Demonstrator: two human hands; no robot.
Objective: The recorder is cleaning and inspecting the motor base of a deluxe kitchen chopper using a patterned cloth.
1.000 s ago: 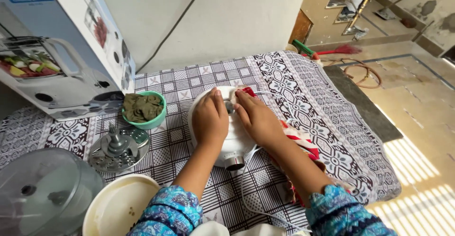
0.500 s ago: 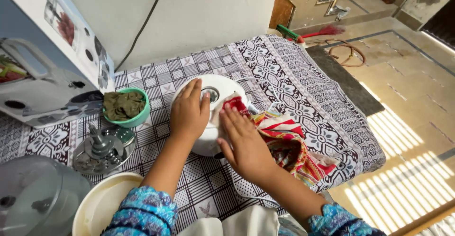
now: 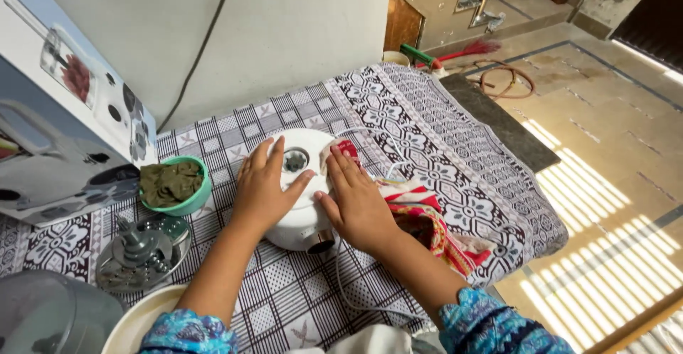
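A white round appliance base (image 3: 302,215) sits near the middle of a table covered with a patterned cloth (image 3: 441,155), its metal drive hub facing up and a knob on its near side. The left hand (image 3: 265,187) lies flat on the top of the base, fingers spread, thumb pointing toward the hub at about 2 o'clock from the palm. The right hand (image 3: 356,201) rests at 3 o'clock of the base, fingers held together and laid flat, pressing a red patterned rag (image 3: 420,219) against the base's side and top edge; the rag trails away toward 4 o'clock over the tablecloth. A white cord (image 3: 348,293) runs from the base toward 6 o'clock.

At 9 o'clock of the base, near it, stands a small green bowl (image 3: 196,197) holding a crumpled olive cloth (image 3: 167,182). At 8 o'clock lies a metal slicing disc (image 3: 139,254) with a grey hub. Further out at 7 o'clock are a clear plastic lid (image 3: 50,318) and a cream bowl (image 3: 139,322). At 10 o'clock a printed appliance carton (image 3: 64,126) leans by the wall. Beyond the table, at 1 o'clock, a red broom (image 3: 462,48) and a coiled hose (image 3: 509,80) lie on the floor.
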